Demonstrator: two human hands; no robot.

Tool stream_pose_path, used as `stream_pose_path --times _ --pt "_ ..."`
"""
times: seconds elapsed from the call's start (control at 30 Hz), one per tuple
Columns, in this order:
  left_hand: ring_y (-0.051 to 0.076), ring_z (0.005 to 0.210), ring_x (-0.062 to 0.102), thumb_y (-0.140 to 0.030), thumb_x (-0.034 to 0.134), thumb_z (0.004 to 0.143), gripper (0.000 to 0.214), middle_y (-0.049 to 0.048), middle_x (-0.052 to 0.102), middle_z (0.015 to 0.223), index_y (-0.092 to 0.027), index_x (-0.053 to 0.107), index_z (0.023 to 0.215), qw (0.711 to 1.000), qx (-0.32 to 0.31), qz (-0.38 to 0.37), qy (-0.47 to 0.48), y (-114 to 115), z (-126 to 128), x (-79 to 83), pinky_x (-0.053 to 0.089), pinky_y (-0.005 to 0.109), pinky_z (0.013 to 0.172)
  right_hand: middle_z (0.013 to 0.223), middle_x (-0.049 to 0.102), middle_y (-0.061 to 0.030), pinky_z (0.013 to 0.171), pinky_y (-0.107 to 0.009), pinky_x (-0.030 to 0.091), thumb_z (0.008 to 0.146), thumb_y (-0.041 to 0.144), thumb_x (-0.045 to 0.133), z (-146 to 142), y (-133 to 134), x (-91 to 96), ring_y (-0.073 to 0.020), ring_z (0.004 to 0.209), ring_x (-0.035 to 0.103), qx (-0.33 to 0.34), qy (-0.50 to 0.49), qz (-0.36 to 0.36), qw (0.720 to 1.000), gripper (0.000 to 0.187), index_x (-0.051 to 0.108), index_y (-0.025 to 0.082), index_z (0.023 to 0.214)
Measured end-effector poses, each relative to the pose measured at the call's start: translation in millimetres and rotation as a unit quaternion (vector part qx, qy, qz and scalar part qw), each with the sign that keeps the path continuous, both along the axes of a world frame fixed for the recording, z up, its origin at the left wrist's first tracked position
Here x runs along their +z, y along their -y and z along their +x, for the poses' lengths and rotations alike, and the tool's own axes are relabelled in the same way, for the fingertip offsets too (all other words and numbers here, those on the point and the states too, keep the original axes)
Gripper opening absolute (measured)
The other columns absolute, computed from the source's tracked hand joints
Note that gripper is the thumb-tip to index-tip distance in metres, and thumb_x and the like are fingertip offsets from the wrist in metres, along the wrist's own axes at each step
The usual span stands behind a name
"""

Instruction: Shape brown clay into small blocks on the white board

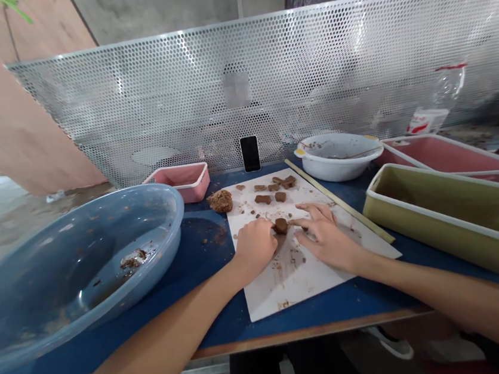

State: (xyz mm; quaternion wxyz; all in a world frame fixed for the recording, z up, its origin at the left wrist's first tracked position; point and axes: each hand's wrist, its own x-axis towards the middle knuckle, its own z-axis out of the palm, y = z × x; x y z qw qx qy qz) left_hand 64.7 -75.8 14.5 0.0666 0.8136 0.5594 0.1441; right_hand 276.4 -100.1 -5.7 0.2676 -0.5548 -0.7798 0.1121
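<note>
A small brown block, apparently clay [281,226], sits on the white board [266,296] between my two hands. My left hand [256,247] is closed, its fingers curled, with the fingertips against the block's left side. On the other side, my right hand [322,236] has its fingers apart, and the index fingertip reaches the block's right edge. Several more brown blocks [262,199] lie farther back on the board. A rough brown lump [220,201] rests at the board's back left corner. Crumbs and smears mark the board around my hands.
A blue basin [163,221] stands left, a pink tray [201,183] behind it. A wooden strip [341,203] lies along the board's right side. Beyond are a white basin [337,168], a green trough [437,219] and a pink trough [453,158]. A phone [250,154] leans on the perforated metal screen [167,100].
</note>
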Motion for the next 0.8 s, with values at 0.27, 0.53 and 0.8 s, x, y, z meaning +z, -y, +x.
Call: stream_pose_path --times 0.27,0.53,0.8 --pt "0.032 0.100 0.077 -0.008 0.056 0.087 0.038 0.0131 0.083 0.108 -0.021 0.085 0.108 1.000 0.004 0.004 -0.001 -1 0 -4.1 0.057 0.041 0.084 0.168 0.046 -0.0126 0.126 -0.071 0.034 0.104 0.039 0.054 -2 1 1.5 -0.0426 0.162 0.030 0.011 0.039 0.006 0.999 0.042 0.077 0.031 0.138" --pt "0.031 0.106 0.077 -0.008 0.056 0.087 0.035 0.0124 0.082 0.111 -0.020 0.085 0.104 1.000 0.026 -0.005 -0.004 -2 -2 4.8 0.057 0.040 0.094 0.165 0.046 -0.0135 0.121 -0.073 0.039 0.105 0.039 0.053 -2 -3 2.0 -0.0447 0.159 0.034 0.013 0.042 0.061 0.997 0.044 0.071 0.034 0.145" --pt "0.027 0.102 0.072 -0.004 0.056 0.083 0.048 0.0125 0.075 0.118 -0.016 0.075 0.125 0.988 -0.044 0.037 0.141 -20 -11 -2.8 0.058 0.038 0.095 0.162 0.050 -0.0134 0.114 -0.066 0.046 0.103 0.051 0.058 -2 -20 5.4 -0.0449 0.154 0.040 0.036 0.041 0.058 0.997 0.044 0.071 0.035 0.141"
